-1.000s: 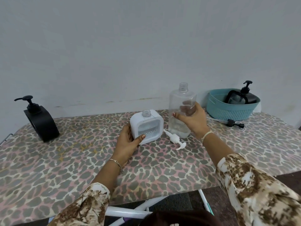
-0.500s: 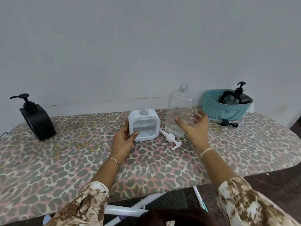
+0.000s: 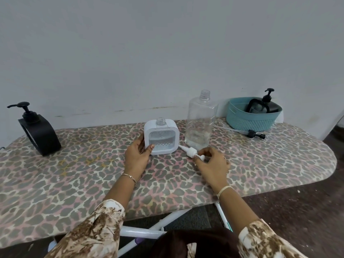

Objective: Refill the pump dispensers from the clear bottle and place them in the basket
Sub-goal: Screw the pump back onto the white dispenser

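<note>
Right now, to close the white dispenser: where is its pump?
Head view, centre: the white pump lies on the table before the clear bottle, right of the white dispenser.

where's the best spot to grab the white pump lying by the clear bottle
Pinch the white pump at its thick collar, coming from above on the right: it lies flat with its thin tube pointing left toward the white dispenser.
</note>
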A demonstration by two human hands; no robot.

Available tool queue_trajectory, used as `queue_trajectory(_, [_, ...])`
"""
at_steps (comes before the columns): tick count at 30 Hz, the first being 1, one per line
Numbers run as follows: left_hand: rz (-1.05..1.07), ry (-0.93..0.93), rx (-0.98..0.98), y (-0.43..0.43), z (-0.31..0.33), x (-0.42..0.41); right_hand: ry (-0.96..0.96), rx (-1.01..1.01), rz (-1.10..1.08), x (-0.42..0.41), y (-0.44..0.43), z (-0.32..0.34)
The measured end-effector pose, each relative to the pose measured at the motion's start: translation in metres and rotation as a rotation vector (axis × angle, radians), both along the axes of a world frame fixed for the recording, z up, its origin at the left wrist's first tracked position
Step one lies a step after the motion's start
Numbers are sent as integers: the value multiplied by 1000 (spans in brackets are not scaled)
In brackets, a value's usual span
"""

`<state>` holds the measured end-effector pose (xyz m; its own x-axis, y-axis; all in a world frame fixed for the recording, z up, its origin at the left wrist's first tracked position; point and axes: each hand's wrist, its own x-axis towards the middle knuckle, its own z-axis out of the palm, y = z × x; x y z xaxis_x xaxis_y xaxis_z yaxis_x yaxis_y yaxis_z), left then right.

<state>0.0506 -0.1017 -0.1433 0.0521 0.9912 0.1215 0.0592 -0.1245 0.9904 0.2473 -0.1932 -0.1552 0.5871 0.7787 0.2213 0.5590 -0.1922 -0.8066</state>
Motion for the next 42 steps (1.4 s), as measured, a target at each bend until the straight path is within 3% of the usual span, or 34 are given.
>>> queue_trajectory(3, [8,-3,-18,1,-1,0,250,225,29,1,-7,8])
queue_trajectory(8, [4,2,-14,0,-2,-1,439,315,4,3,-8,20])
queue_trajectory(13, [23,11,-35,-1,1,0,573,542,-27,-1,-7,68])
queue_trajectory(22, [19,30,-14,-3,3,-1,393,819,166,-15,19,157])
queue_trajectory(30, [24,49,-14,-1,1,-2,130,765,301,-39,63,167])
queue_trajectory(42, [27,43,-58,2,-1,-2,112,807,303,-35,78,177])
